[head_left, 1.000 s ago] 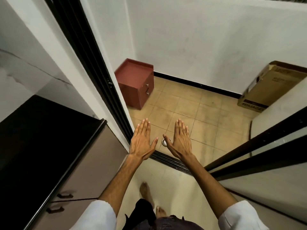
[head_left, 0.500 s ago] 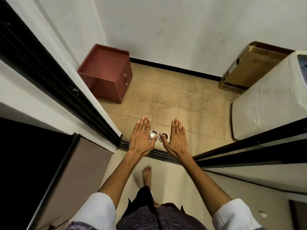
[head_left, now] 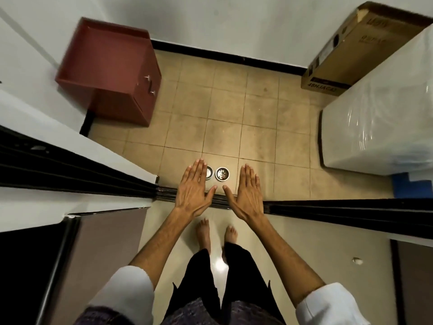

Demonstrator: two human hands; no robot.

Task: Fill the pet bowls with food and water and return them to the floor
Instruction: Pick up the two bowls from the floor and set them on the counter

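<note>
Two flat hands (head_left: 221, 191), two bowls (head_left: 216, 173)

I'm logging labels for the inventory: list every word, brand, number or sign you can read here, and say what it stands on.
Cardboard box, low front edge: dark print, upside down to the camera, too blurred to spell out.
Same box, long side: a white label and more dark print, too small and blurred to read.
Red cabinet, two metal bowls on the floor, plastic-wrapped white appliance: no writing visible.
</note>
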